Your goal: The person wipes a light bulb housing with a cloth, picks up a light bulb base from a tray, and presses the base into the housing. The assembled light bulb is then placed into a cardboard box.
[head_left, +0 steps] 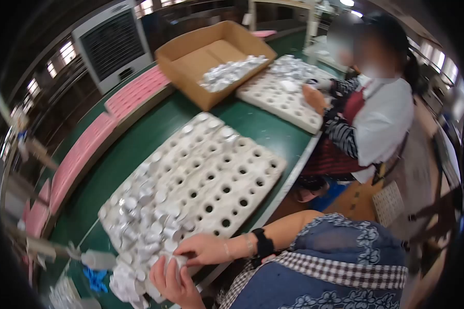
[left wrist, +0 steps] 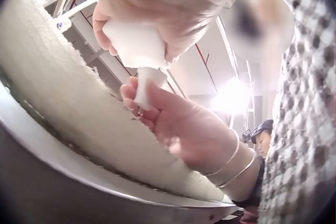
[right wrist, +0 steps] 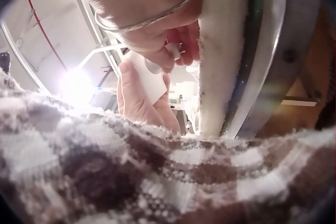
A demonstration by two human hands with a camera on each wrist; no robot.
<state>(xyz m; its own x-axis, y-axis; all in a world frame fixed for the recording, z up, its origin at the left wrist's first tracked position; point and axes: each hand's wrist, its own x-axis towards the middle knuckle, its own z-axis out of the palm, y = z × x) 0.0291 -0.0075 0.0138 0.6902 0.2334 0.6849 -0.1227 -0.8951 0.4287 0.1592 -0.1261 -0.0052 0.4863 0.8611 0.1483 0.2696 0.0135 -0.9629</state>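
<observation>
My left hand [head_left: 178, 286] grips a smooth white block-like piece [left wrist: 136, 43], fingers and thumb on opposite sides of it. Right against its end, my right hand [head_left: 209, 251], with a bracelet and black watch, pinches a small white piece [left wrist: 143, 94] between thumb and fingers. I cannot tell what these two white pieces are. Both hands meet at the near corner of a white foam board [head_left: 211, 198] with rows of round holes. Beside them, a heap of small silvery, cap-like pieces [head_left: 152, 219] covers the board's near left part.
A cardboard box [head_left: 183, 64] holding more silvery pieces stands on the green table [head_left: 134, 149]. Another person [head_left: 381, 108] works at a second holed board [head_left: 268, 98]. Pink holed boards [head_left: 82, 144] line the far edge. A blue scrap [head_left: 95, 280] and bottle [head_left: 99, 260] lie near my left hand.
</observation>
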